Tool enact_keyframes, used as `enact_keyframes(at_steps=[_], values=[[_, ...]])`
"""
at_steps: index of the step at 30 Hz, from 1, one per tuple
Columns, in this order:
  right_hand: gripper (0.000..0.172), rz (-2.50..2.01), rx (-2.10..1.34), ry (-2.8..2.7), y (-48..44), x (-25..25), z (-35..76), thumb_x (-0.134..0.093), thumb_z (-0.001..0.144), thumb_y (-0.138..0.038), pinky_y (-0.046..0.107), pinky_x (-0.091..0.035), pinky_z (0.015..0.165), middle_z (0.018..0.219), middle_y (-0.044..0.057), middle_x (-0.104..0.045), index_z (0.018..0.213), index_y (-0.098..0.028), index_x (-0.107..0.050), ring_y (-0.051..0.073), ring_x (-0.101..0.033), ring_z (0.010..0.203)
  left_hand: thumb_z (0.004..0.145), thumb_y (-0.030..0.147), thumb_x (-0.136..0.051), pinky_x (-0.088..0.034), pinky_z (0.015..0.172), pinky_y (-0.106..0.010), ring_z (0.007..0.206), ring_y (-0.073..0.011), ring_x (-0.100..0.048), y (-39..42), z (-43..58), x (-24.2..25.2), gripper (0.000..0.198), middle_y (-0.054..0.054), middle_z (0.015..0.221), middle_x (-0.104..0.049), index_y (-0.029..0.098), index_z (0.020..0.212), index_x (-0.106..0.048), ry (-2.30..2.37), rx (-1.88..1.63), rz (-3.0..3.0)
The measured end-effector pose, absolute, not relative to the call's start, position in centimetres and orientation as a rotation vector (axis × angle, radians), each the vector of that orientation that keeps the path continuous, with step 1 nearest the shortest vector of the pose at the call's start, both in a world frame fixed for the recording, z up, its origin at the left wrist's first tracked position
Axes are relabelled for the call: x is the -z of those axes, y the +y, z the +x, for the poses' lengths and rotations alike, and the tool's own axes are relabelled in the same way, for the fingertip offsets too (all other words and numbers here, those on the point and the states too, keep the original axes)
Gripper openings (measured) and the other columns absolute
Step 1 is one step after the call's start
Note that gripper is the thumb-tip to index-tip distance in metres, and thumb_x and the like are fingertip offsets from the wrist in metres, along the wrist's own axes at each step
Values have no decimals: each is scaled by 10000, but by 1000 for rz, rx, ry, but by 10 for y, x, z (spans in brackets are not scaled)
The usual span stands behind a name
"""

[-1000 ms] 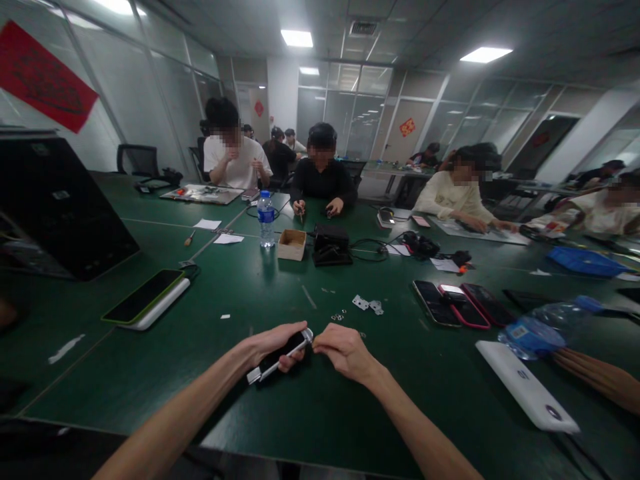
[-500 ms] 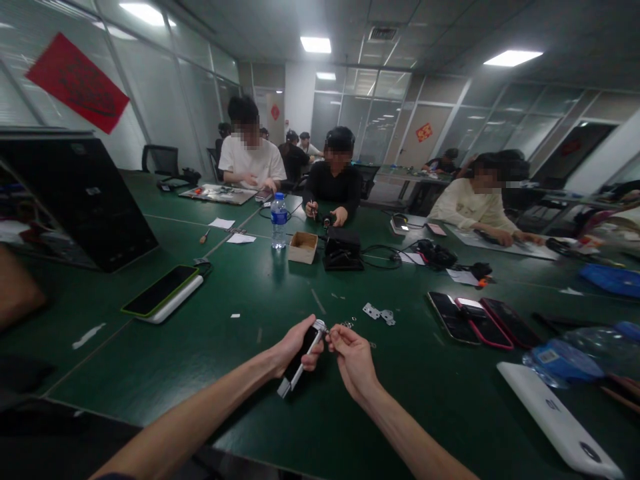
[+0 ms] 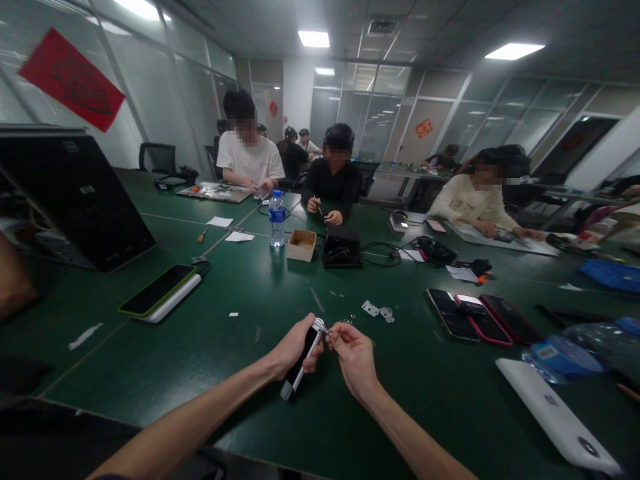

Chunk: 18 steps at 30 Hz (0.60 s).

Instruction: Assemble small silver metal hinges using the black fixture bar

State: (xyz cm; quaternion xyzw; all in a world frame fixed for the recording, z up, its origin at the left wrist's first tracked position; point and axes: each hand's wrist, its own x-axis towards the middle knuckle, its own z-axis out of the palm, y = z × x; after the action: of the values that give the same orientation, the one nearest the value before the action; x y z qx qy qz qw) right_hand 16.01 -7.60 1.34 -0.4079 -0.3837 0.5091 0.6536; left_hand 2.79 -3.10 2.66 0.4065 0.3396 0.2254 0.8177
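My left hand [image 3: 295, 348] is wrapped round a long black-and-silver device [image 3: 300, 375], held tilted above the table with its rounded silver end pointing away from me. At that end, my right hand [image 3: 356, 352] pinches something small between thumb and fingertips; a bit of metal shows there, too small to name. Just beyond the right hand, several small metal rings [image 3: 352, 317] lie on the table, partly hidden by the fingers. Farther off are two flat metal plates with holes, the left plate [image 3: 371, 308] and the right plate [image 3: 387, 315].
The green table [image 3: 240, 413] holds a cardboard box [image 3: 301, 247], a water bottle [image 3: 277, 220] and a black case [image 3: 342, 248] ahead. Phones [image 3: 453, 315], another bottle [image 3: 560, 359] and a long white device [image 3: 555, 413] are right. A black computer case [image 3: 75, 200] stands left. Co-workers sit opposite.
Both hands keep their hold at the device's silver end, with barely any movement. The view has shifted slightly. Across the table, the co-worker in black has moved their hands a little.
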Motion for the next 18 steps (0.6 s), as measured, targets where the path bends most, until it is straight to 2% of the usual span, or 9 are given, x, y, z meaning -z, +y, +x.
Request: enact_keyframes(at_steps=[10,14,18], values=[[101,-1090,-792,-1658,-75,-26,188,-606,805,-254,257,-431,622,706,5,-611,746,-202,-668,138,-541,647,898,601,-284,-278,353,-166,324,-45,-281,-20,10,-35,503,54,514,-440,158,807,-505,785,-231,984],[159,-986,-626,-1992,-75,-36,194,-520,855,-180,274,-453,659,763,28,-638,835,-212,-674,153,-559,701,917,563,-283,-301,354,-176,334,-57,-322,-17,5,-39,481,46,521,-447,152,819,-515,836,-146,1054],[251,-912,-550,-2232,-76,-44,193,-435,868,-119,299,-467,690,821,61,-655,900,-195,-673,178,-559,763,875,609,-352,-314,345,-177,339,-63,-363,-14,3,-36,502,43,522,-451,146,772,-517,875,-71,1151]])
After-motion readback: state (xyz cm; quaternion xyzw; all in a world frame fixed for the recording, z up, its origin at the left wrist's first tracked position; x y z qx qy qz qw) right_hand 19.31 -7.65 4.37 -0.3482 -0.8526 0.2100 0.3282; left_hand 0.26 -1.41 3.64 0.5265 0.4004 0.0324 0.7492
